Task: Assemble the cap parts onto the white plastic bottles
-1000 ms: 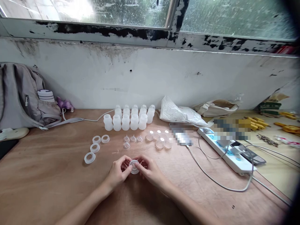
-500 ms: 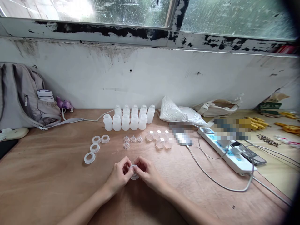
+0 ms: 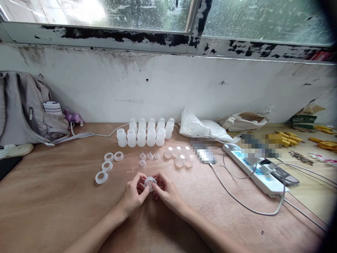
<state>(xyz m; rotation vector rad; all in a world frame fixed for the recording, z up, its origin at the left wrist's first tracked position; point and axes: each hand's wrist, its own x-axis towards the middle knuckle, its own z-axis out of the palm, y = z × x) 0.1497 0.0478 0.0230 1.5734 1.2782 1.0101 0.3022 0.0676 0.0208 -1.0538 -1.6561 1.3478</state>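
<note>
Two hands (image 3: 134,192) (image 3: 166,190) pinched around a translucent ring (image 3: 150,180), white bottles (image 3: 141,137) beyond, loose rings (image 3: 107,170) left, power strip (image 3: 250,171) right

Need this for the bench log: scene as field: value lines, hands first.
left hand: on the translucent round piece
right hand: on the same piece, opposite side
loose rings: four, left of the hands
small clear parts: four, beyond the hands
clear discs: several, right of the small clear parts
bottles: two rows of five, white, upright; back row dome-topped
power strip: right, plugs in
backpack: far left
</note>
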